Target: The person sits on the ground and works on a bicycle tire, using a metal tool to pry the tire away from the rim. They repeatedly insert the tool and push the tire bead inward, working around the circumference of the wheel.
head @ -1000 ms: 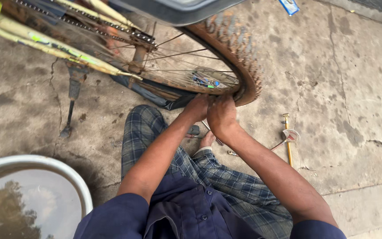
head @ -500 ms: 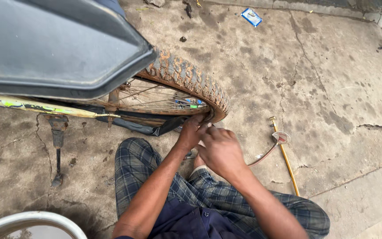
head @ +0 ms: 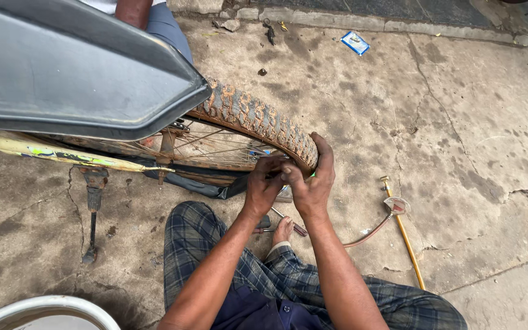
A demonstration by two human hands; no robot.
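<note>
Head view, looking down on both hands at work. Left hand (head: 263, 188) curled tight, fingers bent over the inner edge of the knobby, mud-browned rubber bicycle tyre (head: 258, 116), thumb side toward the other hand. Right hand (head: 314, 183) touching it knuckle to knuckle, thumb pressed down at the tyre's bead, fingers wrapped up and over the tread, gripping the tyre at its near end. Just beyond the left hand's fingertips, thin steel spokes (head: 215, 146) and a rusty rim. Below the wrists, a bare foot (head: 283, 231) on the concrete, with a slim metal tyre lever (head: 288, 221) lying beside it. Under the forearms, blue-and-grey checked cloth (head: 203, 244) over bent knees. Right of the right hand, well apart, a yellow-barrelled hand pump (head: 403, 232) flat on the cracked concrete floor (head: 459, 122), its brown hose (head: 368, 232) curving back toward the foot. Left of the left hand, a pale yellow frame tube (head: 50, 153) and a dark kickstand (head: 91, 214) reaching down to the ground. Up and left, a large grey plastic panel (head: 74, 67) overhanging the wheel. Far beyond the right hand, a small blue wrapper (head: 355, 43) near the kerb. Near-left corner, the white rim of a basin (head: 62, 304)
</note>
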